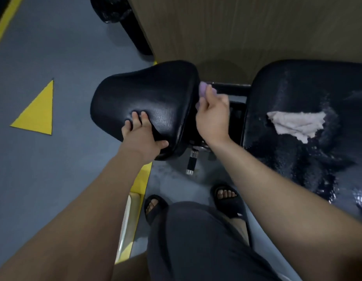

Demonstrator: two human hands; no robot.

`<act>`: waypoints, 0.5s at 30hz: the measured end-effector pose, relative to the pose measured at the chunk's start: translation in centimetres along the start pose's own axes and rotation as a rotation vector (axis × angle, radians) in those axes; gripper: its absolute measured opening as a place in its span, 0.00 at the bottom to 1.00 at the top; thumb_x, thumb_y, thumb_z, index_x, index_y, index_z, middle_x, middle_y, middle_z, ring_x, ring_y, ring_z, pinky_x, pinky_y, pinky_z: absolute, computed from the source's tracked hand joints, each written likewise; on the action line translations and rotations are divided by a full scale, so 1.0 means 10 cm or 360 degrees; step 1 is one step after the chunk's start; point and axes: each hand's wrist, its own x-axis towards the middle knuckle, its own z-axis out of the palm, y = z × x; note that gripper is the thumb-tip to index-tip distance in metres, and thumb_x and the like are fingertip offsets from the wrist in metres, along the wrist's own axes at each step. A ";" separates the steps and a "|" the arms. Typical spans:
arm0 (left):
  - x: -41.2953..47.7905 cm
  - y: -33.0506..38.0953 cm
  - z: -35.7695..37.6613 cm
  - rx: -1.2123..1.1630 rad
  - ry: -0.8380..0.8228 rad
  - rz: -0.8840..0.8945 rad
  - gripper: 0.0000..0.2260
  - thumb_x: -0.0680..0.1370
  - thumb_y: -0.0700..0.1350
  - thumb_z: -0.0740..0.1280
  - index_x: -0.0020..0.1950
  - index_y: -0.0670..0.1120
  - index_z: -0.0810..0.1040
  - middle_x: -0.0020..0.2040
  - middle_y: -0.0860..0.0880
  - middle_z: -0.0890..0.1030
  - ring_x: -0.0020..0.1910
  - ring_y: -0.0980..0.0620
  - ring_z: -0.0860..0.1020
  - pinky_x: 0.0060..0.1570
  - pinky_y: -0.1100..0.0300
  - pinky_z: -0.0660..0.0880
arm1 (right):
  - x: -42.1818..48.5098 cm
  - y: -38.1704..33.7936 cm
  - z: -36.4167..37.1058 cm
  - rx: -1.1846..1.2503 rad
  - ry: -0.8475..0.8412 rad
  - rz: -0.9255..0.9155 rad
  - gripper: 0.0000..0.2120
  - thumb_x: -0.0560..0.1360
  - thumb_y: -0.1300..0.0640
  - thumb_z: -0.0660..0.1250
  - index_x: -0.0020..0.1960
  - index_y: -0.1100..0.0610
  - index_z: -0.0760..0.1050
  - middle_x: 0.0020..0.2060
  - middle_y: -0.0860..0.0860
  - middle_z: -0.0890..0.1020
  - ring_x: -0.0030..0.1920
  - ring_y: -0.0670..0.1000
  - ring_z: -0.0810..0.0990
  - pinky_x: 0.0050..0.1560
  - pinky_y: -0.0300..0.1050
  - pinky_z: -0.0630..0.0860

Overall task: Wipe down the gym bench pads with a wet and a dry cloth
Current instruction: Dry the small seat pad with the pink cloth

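Observation:
A black seat pad (151, 98) fills the middle of the view, glossy on top. My left hand (141, 134) rests on its near left edge, fingers spread on top and thumb against the rim. My right hand (212, 114) holds a bunched purple cloth (203, 89) against the pad's right edge, in the gap between the two pads. The long back pad (297, 94) lies to the right, streaked with wet patches. A crumpled pale cloth (295, 123) sits loose on it.
A black adjustment pin with a chrome tip (191, 161) hangs below the seat. The black bench frame (230, 89) bridges the gap. My sandalled feet (226, 197) stand on grey floor with yellow markings (37, 112). A wooden wall (236, 27) is behind.

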 end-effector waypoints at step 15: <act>0.04 0.01 -0.01 0.0074 0.0022 0.0005 0.48 0.78 0.61 0.68 0.83 0.41 0.40 0.82 0.37 0.42 0.80 0.33 0.48 0.77 0.47 0.47 | 0.02 -0.06 0.19 0.0127 0.0124 0.0015 0.18 0.83 0.64 0.61 0.70 0.61 0.77 0.47 0.53 0.79 0.54 0.51 0.79 0.60 0.37 0.72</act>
